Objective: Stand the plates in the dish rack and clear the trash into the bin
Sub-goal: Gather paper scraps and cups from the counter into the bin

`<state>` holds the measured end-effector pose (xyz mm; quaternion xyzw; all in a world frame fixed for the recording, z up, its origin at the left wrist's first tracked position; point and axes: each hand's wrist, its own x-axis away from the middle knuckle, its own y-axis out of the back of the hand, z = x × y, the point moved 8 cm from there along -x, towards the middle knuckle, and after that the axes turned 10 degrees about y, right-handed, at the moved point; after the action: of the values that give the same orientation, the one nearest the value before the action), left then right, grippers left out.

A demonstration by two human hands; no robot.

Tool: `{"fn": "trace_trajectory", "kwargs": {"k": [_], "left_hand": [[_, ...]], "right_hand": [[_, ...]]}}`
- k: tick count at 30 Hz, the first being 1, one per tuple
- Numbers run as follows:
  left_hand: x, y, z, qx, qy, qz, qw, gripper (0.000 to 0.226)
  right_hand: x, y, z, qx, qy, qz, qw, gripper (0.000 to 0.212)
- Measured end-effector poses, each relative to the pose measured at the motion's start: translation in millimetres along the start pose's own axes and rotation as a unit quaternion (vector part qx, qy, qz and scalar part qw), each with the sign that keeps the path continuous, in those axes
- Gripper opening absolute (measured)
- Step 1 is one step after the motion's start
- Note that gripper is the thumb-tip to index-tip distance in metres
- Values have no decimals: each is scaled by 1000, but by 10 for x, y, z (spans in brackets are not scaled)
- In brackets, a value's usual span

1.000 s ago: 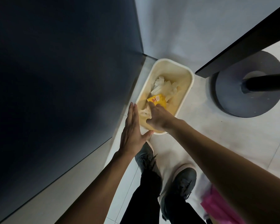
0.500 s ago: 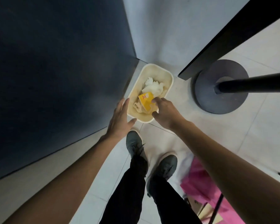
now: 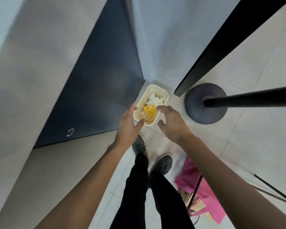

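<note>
**Head view, looking down past both forearms to a cream bin (image 3: pixel 156 90) that stands on the floor in a corner.** We see trash already inside it: a yellow carton (image 3: pixel 149 110) lying against crumpled white paper (image 3: pixel 155 100). The left hand (image 3: pixel 128 123) is spread, fingers straight and thumb apart, and carries nothing. It overlaps the bin's near left rim, though we cannot tell whether it touches. The right hand (image 3: pixel 172 123) hangs above the near right corner with its fingers loosely bent and parted, likewise empty. We judge that at least this load of trash is cleared. Neither plates nor dish rack appear in this view, so we cannot tell how that half of the task stands, nor whether more trash waits elsewhere.

The floor (image 3: pixel 254 146) is pale tile with thin joints. A dark blue panel (image 3: pixel 97 96) bearing a small round metal fitting (image 3: pixel 70 132) rises at the left and meets a light grey wall (image 3: pixel 155 38) behind the bin. Right of the bin stands a round black base (image 3: pixel 195 109) with a black pole (image 3: pixel 254 98), and a black edge (image 3: pixel 229 47) crosses above it. Near the person's dark shoes (image 3: pixel 163 162) lies a pink bag (image 3: pixel 186 177).
</note>
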<state>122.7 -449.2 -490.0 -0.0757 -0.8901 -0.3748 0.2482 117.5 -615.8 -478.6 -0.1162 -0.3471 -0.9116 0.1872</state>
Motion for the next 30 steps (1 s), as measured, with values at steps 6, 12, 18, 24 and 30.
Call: {"fn": "trace_trajectory", "kwargs": {"k": [6,12,18,24,30], "left_hand": [[851,585,-682,15,-33,-5,999,57],[1596,1380,-1193,80,-76,-53,993,48],[2135,2102,-1442,136,-80,-130,979,40],[2399,2692,-1504,176,-75,-199,961,30],[2322,3332,-1358,200,-41,-248,947,26]], "right_hand": [[579,582,806,26,52,6,998,50],[954,963,1719,13,113,8,993,44],[1147,1223,2443,36,192,6,981,46],[987,1316,2990,63,252,25,965,47],[559,1359,3498,94,286,52,952,45]]}}
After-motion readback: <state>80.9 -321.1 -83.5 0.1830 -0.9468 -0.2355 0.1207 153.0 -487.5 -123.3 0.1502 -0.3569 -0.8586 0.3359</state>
